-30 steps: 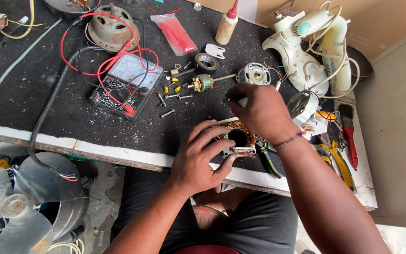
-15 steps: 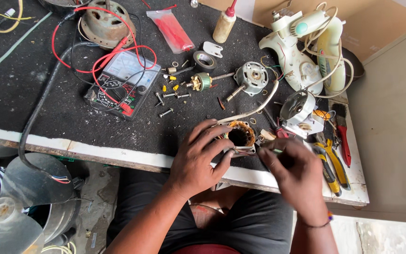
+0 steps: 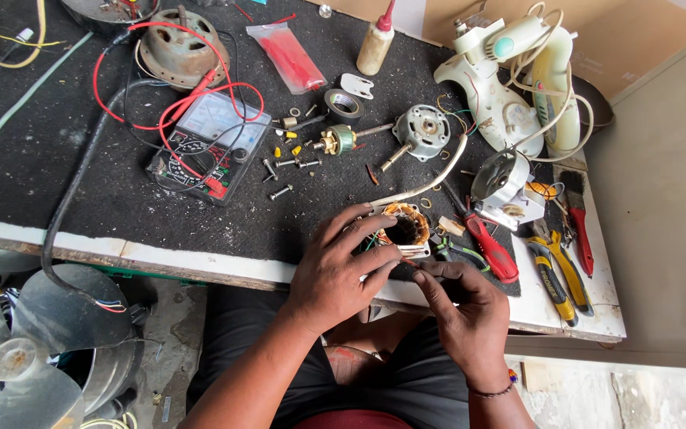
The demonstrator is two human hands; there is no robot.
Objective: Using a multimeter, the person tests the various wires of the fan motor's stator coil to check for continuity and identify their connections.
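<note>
Holding a copper-wound motor coil at the bench edge

Gripping the motor coil, the left hand has its fingers curled round the coil's near side. Just below the coil, the right hand pinches something too small to tell between thumb and fingertips. Right of the coil lies a red screwdriver; far left of it, a multimeter
</note>
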